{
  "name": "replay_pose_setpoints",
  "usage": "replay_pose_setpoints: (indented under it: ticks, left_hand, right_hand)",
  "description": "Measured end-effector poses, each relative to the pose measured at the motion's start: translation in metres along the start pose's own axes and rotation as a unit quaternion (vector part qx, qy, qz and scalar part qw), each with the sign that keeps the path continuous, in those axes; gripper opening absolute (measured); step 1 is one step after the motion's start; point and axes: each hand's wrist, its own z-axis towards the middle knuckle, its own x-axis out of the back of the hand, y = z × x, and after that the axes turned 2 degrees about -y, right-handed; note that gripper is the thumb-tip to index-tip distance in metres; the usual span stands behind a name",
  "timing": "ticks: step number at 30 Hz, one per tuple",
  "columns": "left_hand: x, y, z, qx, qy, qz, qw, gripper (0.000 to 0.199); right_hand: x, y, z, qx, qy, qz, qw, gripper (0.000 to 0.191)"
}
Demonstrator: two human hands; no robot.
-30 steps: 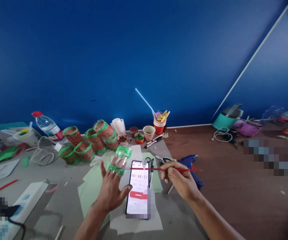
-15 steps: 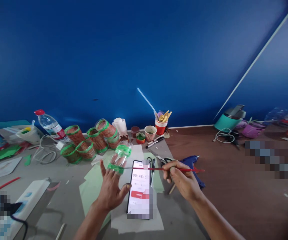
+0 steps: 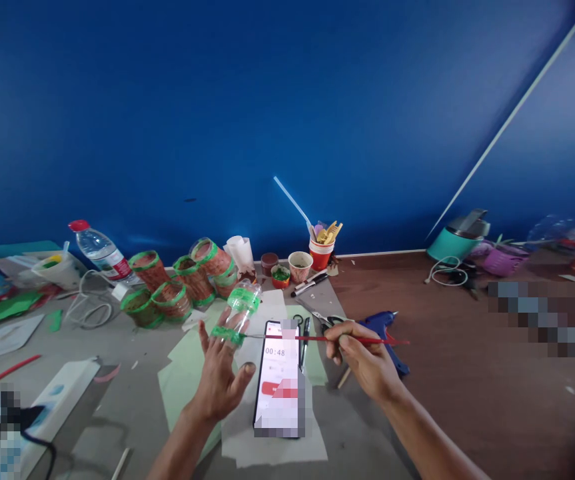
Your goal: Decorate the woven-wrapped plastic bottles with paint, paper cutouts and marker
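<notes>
A clear plastic bottle piece with green paint bands round both ends is carried on my left hand. Several of its fingers reach up inside the piece, while the thumb stands apart. Pinched in my right hand is a thin red paintbrush, lying nearly level. Its tip touches the lower green band. Beneath the brush a phone with a running timer rests on paper. Behind the bottle piece stands a small cup of green paint.
Brown painted cylinders with green rims are grouped at the back left, near a water bottle. Right of the phone lie scissors and a blue glue gun. A power strip is at front left.
My left hand has turned the bottle piece slightly and shifted it a little left; its thumb has drawn in a little. My right hand and the brush stay almost in place.
</notes>
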Motion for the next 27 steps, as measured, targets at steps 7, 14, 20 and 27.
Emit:
replay_pose_setpoints:
  ticks: [7, 14, 20, 27]
  left_hand:
    - [0.0001, 0.0017, 0.0000, 0.002, -0.006, -0.003, 1.000, 0.062]
    - [-0.0008, 0.0004, -0.0001, -0.008, -0.012, 0.011, 1.000, 0.062]
    - [-0.0016, 0.0009, -0.0013, -0.021, -0.036, 0.044, 0.998, 0.062]
    - [-0.0030, 0.0006, -0.0012, -0.046, -0.045, 0.078, 0.995, 0.064]
  right_hand:
    - [-0.0002, 0.0005, -0.0005, 0.010, -0.002, 0.002, 1.000, 0.018]
    - [0.0017, 0.0006, -0.0009, 0.016, 0.007, 0.011, 1.000, 0.016]
    - [0.0012, 0.0027, -0.0035, 0.013, -0.023, -0.006, 1.000, 0.016]
    - [0.0023, 0.0022, -0.0021, 0.017, -0.008, 0.010, 1.000, 0.015]
